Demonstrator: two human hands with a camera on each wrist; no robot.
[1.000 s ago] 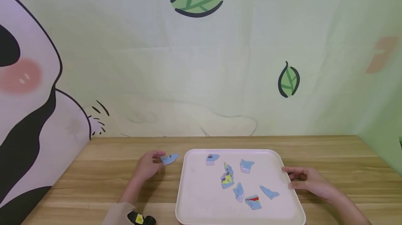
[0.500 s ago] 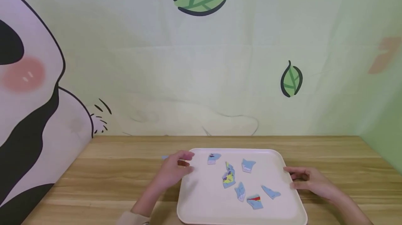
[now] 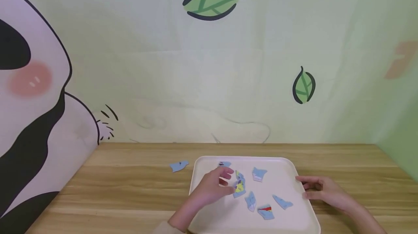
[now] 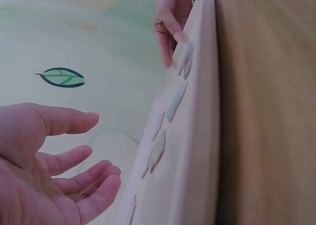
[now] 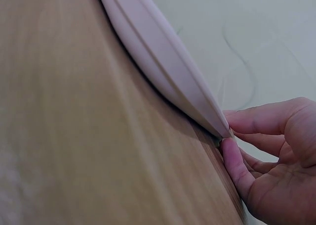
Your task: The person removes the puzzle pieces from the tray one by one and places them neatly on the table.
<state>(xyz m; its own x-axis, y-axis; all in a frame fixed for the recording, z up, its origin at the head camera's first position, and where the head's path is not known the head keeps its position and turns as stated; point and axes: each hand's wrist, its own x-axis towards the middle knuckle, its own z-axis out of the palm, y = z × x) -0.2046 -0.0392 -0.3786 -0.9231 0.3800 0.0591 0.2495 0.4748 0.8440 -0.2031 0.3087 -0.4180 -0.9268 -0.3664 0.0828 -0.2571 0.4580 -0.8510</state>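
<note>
My left hand (image 3: 211, 187) hovers over the left half of a white tray (image 3: 284, 223), thumb and fingers apart with nothing between them. Its fingertips are beside an irregular puzzle piece (image 3: 240, 187) in yellow, purple and blue. In the left wrist view the same hand (image 4: 54, 165) shows loosely bent fingers, away from the tray surface. My right hand (image 3: 328, 192) grips the tray's right edge; in the right wrist view its thumb (image 5: 236, 163) and forefinger are at the rim. Behind the left hand, a blue piece with a dark mark (image 3: 224, 163) is partly hidden.
More puzzle pieces lie on the tray: a blue one (image 3: 259, 174), a slim one (image 3: 250, 202), one with a red stripe (image 3: 266, 213) and a pointed one (image 3: 282, 202). Another blue piece (image 3: 179, 166) rests on the wooden table (image 3: 130, 183), left of the tray. A printed backdrop (image 3: 209, 74) stands behind.
My left hand has left the blue piece on the table and moved right, across the tray's left rim to above the pieces. The right hand stays at the tray edge.
</note>
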